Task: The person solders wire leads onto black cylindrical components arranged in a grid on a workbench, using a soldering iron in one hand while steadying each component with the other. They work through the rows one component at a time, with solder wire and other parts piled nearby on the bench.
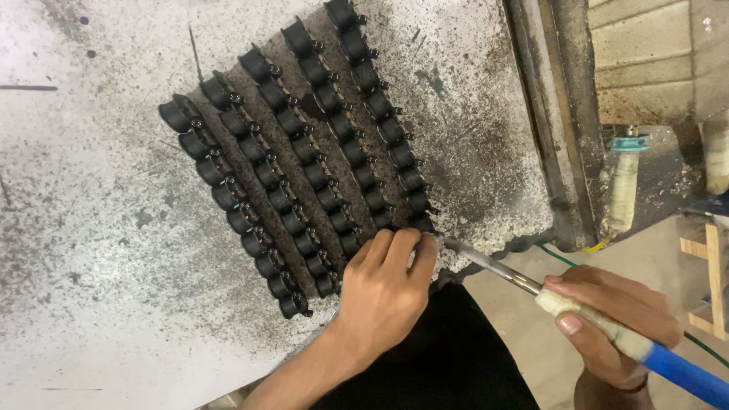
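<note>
Black coil bobbins (pixel 304 163) lie in five slanted rows on your stained worktop (pixel 91 228), running from 11 to 5 o'clock. Your left hand (pixel 383 292), fingers together, presses the row ends, seemingly to steady them. Your right hand (pixel 607 315) is clamped on a taped, blue-handled soldering iron (pixel 600 323), its tip pointing at 10 o'clock. No labels show.
</note>
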A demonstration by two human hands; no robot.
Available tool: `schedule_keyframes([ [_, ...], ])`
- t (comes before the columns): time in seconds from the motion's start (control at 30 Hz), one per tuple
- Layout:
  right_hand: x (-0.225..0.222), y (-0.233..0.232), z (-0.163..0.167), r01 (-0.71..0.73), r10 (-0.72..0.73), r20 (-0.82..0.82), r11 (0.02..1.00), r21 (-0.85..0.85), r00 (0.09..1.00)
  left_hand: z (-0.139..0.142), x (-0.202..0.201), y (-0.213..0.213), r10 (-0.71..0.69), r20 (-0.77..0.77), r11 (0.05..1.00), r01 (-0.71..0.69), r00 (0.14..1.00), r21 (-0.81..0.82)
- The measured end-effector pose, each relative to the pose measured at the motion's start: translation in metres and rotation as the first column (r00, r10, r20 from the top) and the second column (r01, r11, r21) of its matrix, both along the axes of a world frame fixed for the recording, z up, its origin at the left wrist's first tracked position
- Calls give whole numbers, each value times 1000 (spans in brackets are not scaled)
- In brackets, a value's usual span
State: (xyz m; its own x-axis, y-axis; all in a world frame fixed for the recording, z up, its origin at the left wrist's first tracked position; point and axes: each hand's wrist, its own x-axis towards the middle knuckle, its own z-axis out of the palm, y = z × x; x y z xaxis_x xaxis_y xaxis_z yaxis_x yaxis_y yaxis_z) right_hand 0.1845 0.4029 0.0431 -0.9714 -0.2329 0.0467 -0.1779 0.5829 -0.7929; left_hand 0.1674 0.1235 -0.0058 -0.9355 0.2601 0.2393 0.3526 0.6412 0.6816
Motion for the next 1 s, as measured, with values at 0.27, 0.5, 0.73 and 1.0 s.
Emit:
schedule_keyframes([
  [0.27,-6,12,-24,63,-77,-256,996,-62,963,46,-16,-20,143,-140,990,-143,980,14],
  [0.5,-6,2,-25,192,-185,51,965,-179,981,1,-14,-8,96,-16,995,-97,995,-25],
  [0.73,-30,-17,-4,84,-83,26,995,-45,996,-10,-7,-2,59,-4,998,-59,998,0],
  [1.0,-46,-49,47,-226,233,-9,953,201,973,5,-21,-2,3,112,999,-8,994,47],
])
